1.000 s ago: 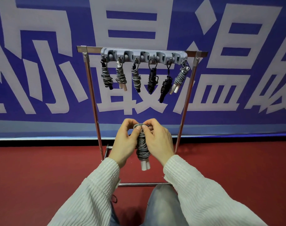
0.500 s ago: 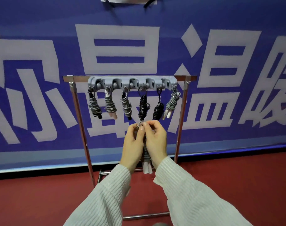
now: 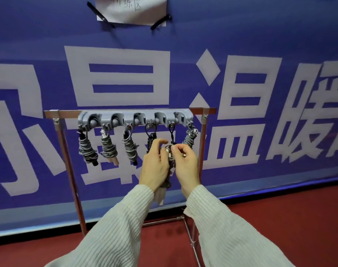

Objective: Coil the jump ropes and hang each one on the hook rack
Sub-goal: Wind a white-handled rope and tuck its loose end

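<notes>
Both hands' fingers (image 3: pixel 174 150) pinch a gray wound rope bundle (image 3: pixel 169 166) below the plastic hook rack (image 3: pixel 135 118).

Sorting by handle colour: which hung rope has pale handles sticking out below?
The second rope from the left; its pale handles poke out below, while its two neighbours' are black.

We see a grey hook rack (image 3: pixel 135 119) fixed along the top bar of a metal stand (image 3: pixel 68 151). Six coiled jump ropes hang from it in a row: three grey bundles (image 3: pixel 87 149) on the left, two black ones (image 3: pixel 151 137) in the middle, partly hidden, and one grey bundle (image 3: pixel 190 138) tilted at the right end. A seventh grey coiled rope (image 3: pixel 167 182) with pale handles pointing down sits upright just below the rack, in front of the black ropes.
</notes>
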